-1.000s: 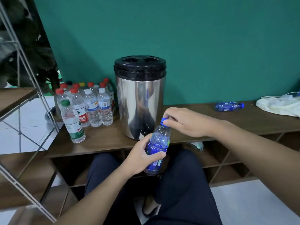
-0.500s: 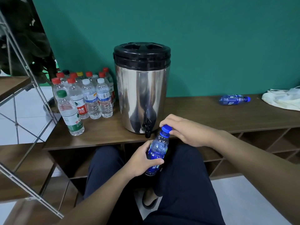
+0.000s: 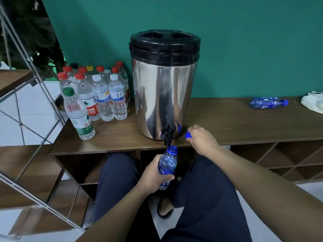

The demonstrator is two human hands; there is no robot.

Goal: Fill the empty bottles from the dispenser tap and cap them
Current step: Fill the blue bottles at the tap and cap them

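We held the blue bottle in our left hand, the fingers curled around its lower body, and it stood nearly upright in front of our knees, below the edge of the tabletop. Its mouth was open and sat just under the black tap of the dispenser, close to the spout but we could not tell if they touched. We saw no stream of water between them. Our right hand was to the right of the tap, over the front edge of the tabletop, and it pinched the blue cap between the fingertips; only a small part of the cap showed at the left side of the hand. The dispenser was a steel drum with a black lid, standing on the tabletop against the green wall. To its left stood a group of clear bottles with red, white, yellow, black and green caps, all upright and close together. Far to the right, another blue bottle lay on its side on the tabletop with its cap on, and beside it, at the edge of the view, was a pale cloth. A metal rack stood at the left.
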